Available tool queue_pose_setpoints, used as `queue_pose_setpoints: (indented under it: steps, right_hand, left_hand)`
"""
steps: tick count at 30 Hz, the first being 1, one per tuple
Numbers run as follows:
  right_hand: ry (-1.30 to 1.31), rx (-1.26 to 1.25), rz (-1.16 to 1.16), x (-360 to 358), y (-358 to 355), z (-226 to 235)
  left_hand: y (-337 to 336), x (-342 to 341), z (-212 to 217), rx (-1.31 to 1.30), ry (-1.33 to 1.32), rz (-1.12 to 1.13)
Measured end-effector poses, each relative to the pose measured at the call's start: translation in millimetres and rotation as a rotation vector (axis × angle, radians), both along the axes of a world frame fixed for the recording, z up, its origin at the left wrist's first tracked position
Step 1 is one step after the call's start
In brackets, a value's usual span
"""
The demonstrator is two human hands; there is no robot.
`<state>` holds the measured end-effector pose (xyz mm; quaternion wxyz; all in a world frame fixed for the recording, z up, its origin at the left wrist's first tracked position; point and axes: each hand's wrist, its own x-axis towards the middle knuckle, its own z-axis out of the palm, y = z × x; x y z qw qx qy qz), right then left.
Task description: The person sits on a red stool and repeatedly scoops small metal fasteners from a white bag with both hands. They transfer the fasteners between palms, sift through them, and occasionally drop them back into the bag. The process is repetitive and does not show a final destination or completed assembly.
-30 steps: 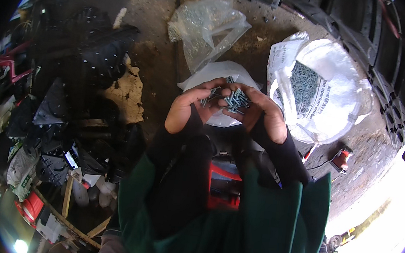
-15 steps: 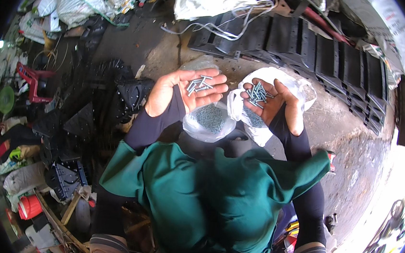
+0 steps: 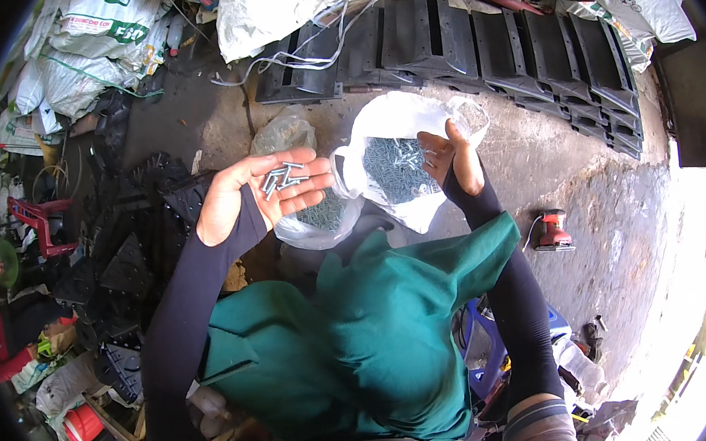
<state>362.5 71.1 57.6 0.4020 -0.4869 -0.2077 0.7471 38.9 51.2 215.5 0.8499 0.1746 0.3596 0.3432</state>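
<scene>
My left hand [image 3: 243,184] is palm up with its fingers stretched out, and a small heap of silvery screws [image 3: 282,182] rests on it. It hovers above a clear plastic bag of screws [image 3: 324,215]. To the right stands a white plastic bag [image 3: 379,115], its mouth wide and a large mass of screws [image 3: 397,174] inside. My right hand [image 3: 459,164] is tipped sideways at that bag's right edge, fingers apart, with no screws seen on it. Its fingertips overlap the screws in the bag; whether they touch is unclear.
Black metal brackets [image 3: 502,53] lie in rows at the far side. White sacks [image 3: 103,10] and dark metal parts [image 3: 126,268] crowd the left. A red sander [image 3: 552,229] lies on the floor at right, near a blue plastic stool [image 3: 489,342]. Green cloth [image 3: 393,342] covers my lap.
My right hand has turned from palm up to sideways, and the screws on it are gone from the palm. My left hand still carries screws. The whole view has shifted.
</scene>
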Motion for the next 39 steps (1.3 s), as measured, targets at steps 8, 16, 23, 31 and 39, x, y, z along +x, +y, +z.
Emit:
queue_pose_setpoints:
  steps: [8, 16, 23, 31, 39]
  right_hand:
    - [-0.008, 0.012, -0.087, 12, -10, -22]
    - [0.467, -0.022, -0.03, -2, -3, -47]
    - [0.828, 0.002, -0.145, -22, 8, -60]
    - [0.748, 0.023, -0.164, -28, 7, -42]
    - [0.724, -0.028, -0.221, -39, 4, -48]
  left_hand:
    - [32, 56, -79, 0.011, 0.154, -0.178]
    - [61, 136, -138, -0.161, 0.022, -0.336]
    - [84, 130, -126, -0.157, -0.106, -0.326]
    - [90, 123, -115, -0.085, 0.044, -0.444]
    - [91, 104, -101, 0.039, 0.122, -0.542]
